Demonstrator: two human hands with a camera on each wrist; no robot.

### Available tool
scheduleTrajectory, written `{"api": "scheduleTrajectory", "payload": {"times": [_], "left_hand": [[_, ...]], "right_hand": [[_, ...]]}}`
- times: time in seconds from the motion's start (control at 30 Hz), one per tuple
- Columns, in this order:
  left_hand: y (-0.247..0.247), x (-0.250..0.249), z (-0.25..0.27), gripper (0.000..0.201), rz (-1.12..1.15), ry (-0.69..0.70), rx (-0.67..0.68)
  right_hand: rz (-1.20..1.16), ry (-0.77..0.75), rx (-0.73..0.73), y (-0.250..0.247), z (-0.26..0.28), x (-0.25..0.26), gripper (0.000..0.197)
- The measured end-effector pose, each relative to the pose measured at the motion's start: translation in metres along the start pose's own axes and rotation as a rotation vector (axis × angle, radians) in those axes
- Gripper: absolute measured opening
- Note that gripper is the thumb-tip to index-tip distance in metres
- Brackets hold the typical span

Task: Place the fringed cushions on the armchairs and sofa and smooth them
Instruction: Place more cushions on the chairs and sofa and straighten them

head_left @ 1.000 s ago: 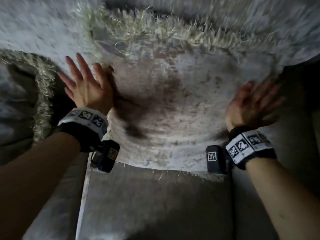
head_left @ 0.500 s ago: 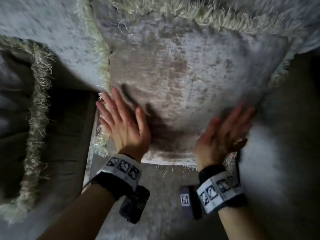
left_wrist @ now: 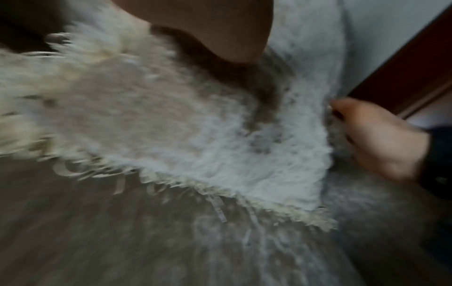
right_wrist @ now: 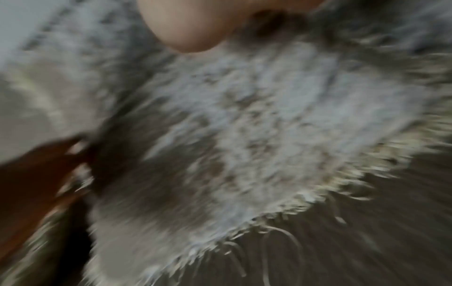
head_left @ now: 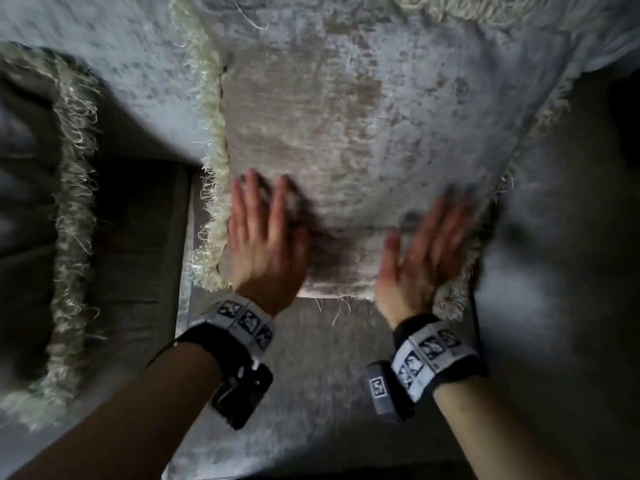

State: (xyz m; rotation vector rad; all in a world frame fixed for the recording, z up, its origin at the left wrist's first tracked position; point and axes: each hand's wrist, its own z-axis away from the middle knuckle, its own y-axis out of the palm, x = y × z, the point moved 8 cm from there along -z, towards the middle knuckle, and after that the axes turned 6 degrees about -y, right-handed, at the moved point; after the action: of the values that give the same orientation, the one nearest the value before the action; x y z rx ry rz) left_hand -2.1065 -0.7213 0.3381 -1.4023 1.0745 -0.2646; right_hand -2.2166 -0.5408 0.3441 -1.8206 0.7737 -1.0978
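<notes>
A grey-beige velvet cushion (head_left: 346,133) edged with cream fringe leans against the sofa back, its lower edge on the seat (head_left: 311,393). My left hand (head_left: 263,230) lies flat with straight fingers on its lower left part, beside the left fringe (head_left: 213,168). Spread flat, my right hand (head_left: 426,251) presses the lower right corner. The left wrist view shows the cushion (left_wrist: 171,125), its fringe and my right hand (left_wrist: 381,139) at the far edge. The blurred right wrist view shows the cushion's face (right_wrist: 257,116).
A second fringed cushion (head_left: 45,202) stands to the left on the same sofa, its fringe running down the left of the head view. The sofa back (head_left: 104,81) is behind both. Dark wood trim (left_wrist: 403,73) shows at the right in the left wrist view.
Both hands have slid down the cushion's face from its upper sides to its lower edge, staying flat. The view has moved closer to the cushion.
</notes>
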Motion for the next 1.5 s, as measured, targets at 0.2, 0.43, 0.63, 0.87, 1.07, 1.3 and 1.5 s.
{"api": "scheduleTrajectory", "payload": {"times": [0.2, 0.43, 0.63, 0.87, 1.07, 1.3, 1.5], "left_hand": [[0.041, -0.030, -0.002, 0.057, -0.219, 0.309, 0.067], [-0.010, 0.000, -0.008, 0.056, -0.224, 0.228, -0.067], [-0.065, -0.110, -0.120, 0.051, -0.121, 0.295, -0.183], [-0.021, -0.045, -0.134, 0.070, -0.255, 0.075, -0.058], [-0.004, 0.059, -0.089, 0.105, 0.318, -0.635, -0.003], [0.016, 0.054, -0.059, 0.080, 0.460, -0.933, 0.218], [-0.019, 0.056, -0.060, 0.079, 0.308, -0.899, 0.145]], "right_hand": [[0.310, -0.276, 0.304, 0.065, 0.014, 0.011, 0.070], [0.083, 0.121, 0.107, -0.004, -0.022, -0.026, 0.069], [-0.004, -0.204, -0.103, -0.045, -0.128, 0.110, 0.054], [0.047, 0.204, 0.052, -0.002, -0.141, -0.008, 0.079], [-0.268, 0.382, -0.099, -0.029, -0.115, -0.084, 0.091], [-0.006, -0.193, 0.216, -0.043, -0.209, 0.048, 0.099], [0.171, -0.158, 0.199, -0.043, -0.193, 0.053, 0.065]]}}
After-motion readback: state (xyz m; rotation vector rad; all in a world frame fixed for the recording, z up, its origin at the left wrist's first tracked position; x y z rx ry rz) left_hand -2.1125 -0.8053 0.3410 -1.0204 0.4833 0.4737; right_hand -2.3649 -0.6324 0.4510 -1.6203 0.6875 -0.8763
